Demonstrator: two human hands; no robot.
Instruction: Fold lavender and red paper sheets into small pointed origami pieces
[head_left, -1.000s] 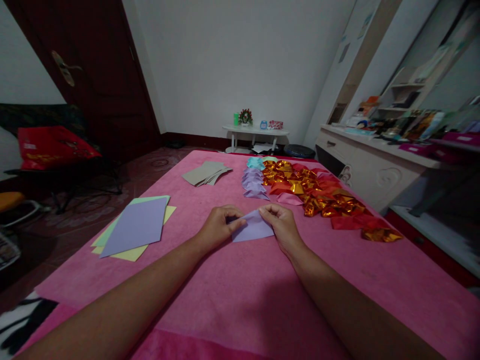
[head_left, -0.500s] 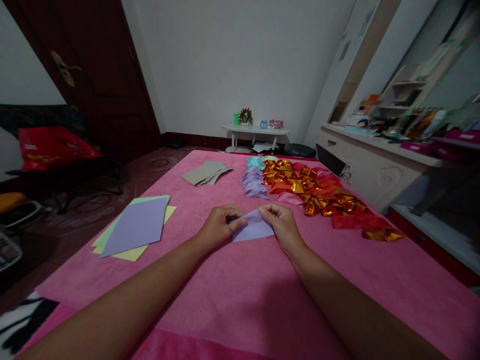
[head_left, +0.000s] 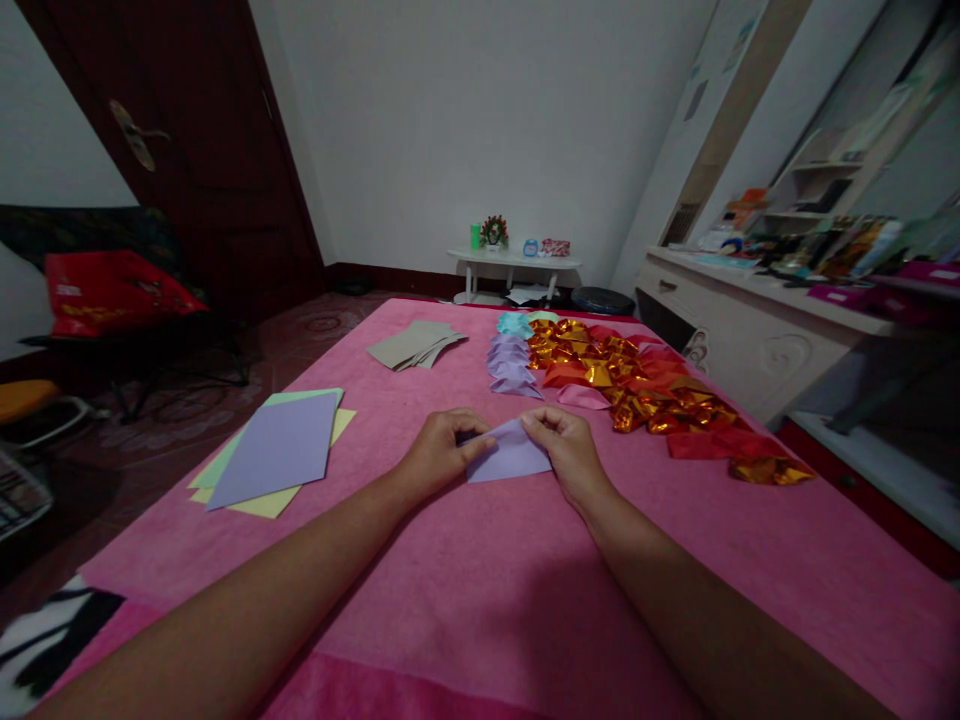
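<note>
A small piece of folded lilac paper [head_left: 511,456] is held low over the pink cloth, between my two hands. My left hand [head_left: 448,447] pinches its left edge, thumb on top and the fingers behind. At the upper right corner, my right hand [head_left: 562,442] grips it between thumb and fingers. Just beyond lie several folded lilac paper pieces [head_left: 513,377] in a column, with folded turquoise paper [head_left: 514,324] at its far end. Rows of shiny gold folded pieces [head_left: 637,405] and red ones [head_left: 697,445] spread to the right.
The pink cloth [head_left: 420,580] covers the surface before me. To the left is a stack of lilac, green and yellow sheets [head_left: 277,450]; grey sheets [head_left: 417,345] lie farther back. A cluttered white dresser [head_left: 735,310] stands at right, a red bag [head_left: 120,290] on a chair at left.
The view has shifted very slightly. Both hands keep the same hold on the lilac paper, with hardly any visible movement.
</note>
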